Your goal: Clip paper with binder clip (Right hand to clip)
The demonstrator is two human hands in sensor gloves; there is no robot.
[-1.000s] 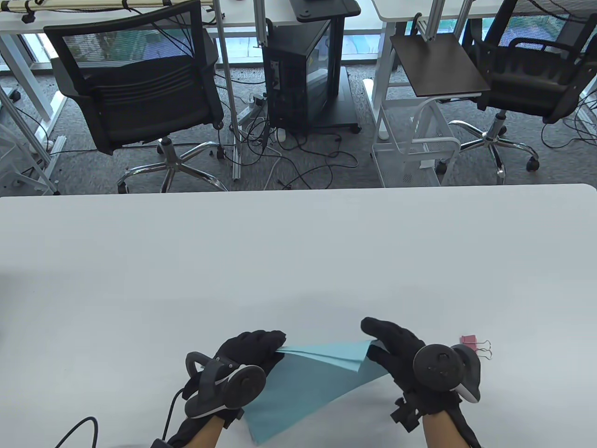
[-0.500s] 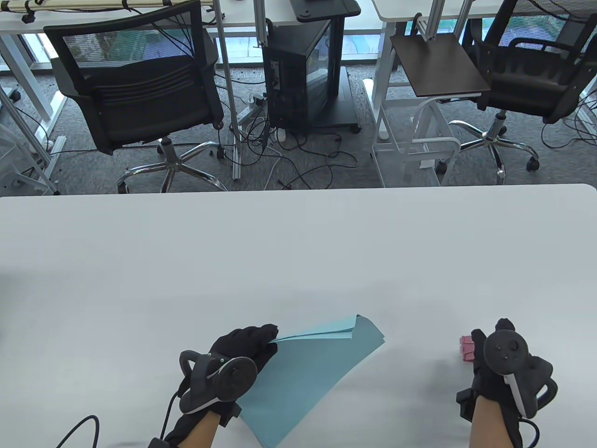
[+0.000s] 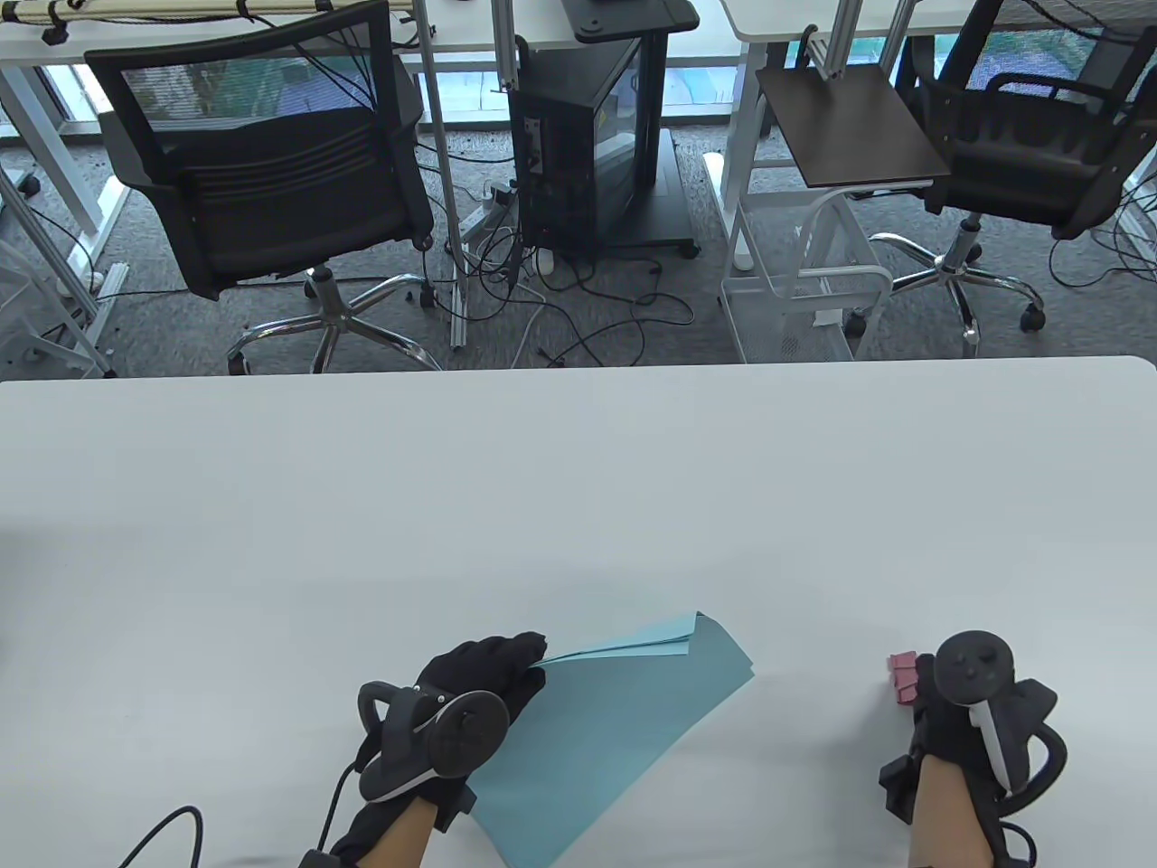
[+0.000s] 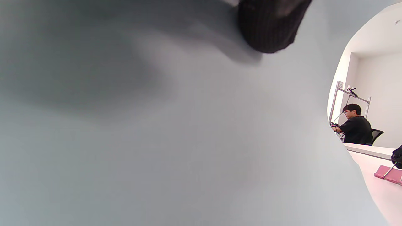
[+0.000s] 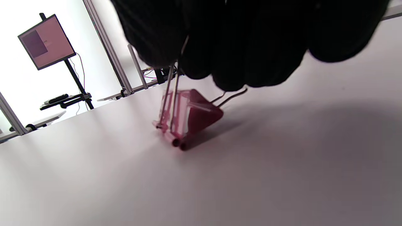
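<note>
A stack of light blue paper [image 3: 624, 714] lies near the table's front edge, its far edge raised. My left hand [image 3: 493, 669] grips that edge at the left. In the left wrist view the paper [image 4: 157, 141] fills the frame under one fingertip [image 4: 270, 25]. A pink binder clip [image 3: 902, 676] rests on the table to the right of the paper. My right hand [image 3: 917, 683] is on it. In the right wrist view the clip [image 5: 191, 117] is tipped with its jaw end on the table. One wire handle runs up between my fingers [image 5: 251, 47].
The white table [image 3: 578, 488] stretches far beyond the hands. Office chairs, a computer case and cables are on the floor behind it. The clip also shows in the left wrist view [image 4: 389, 174].
My right hand let go of the paper's right corner and moved right to the pink clip, where it now holds a wire handle. The left hand keeps its hold on the paper.
</note>
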